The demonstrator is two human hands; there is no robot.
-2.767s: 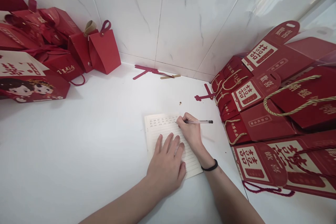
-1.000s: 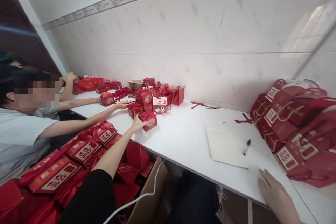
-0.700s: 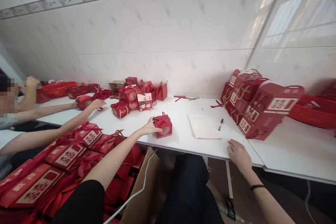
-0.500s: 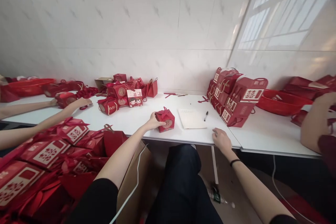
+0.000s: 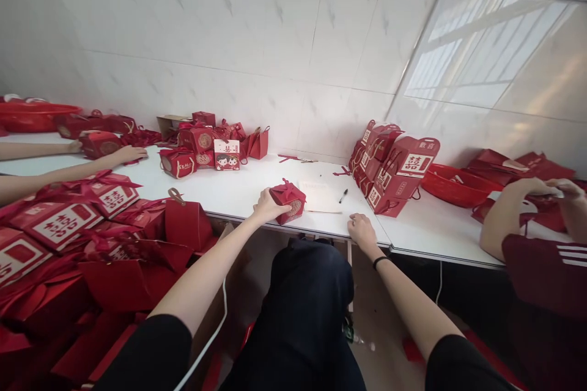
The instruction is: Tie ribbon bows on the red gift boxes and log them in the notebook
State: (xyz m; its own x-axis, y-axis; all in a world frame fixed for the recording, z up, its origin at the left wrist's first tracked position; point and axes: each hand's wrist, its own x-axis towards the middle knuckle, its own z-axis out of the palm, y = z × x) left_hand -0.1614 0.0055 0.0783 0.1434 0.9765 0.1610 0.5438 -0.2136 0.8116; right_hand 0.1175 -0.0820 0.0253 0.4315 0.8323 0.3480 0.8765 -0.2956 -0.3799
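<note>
**Red box (image 5: 290, 201) in grip at bench (image 5: 263, 178) edge**

Right hand (image 5: 362, 231) by the edge, fingers curled; palm hidden, can't tell if holding. Left hand (image 5: 266, 206) grips box; base contact unclear. Step, likely: steadying; moving it would call for sparing the ribbon (image 5: 285, 187). Notebook (image 5: 321, 197) beyond, partly covered, illegible.

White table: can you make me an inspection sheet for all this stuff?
Surface: white table along a tiled wall.
Job's things: bow-topped red box beside a notebook; black pen on its right.
Clutter: red strips near the wall; heaped boxes at left, stacked boxes at right.
Hands: left hand grips the red box; right hand rests at the table's edge.
Cables: white cable beside the left forearm; second cable below the table.
Surroundings: co-workers' hands at both sides.
</note>
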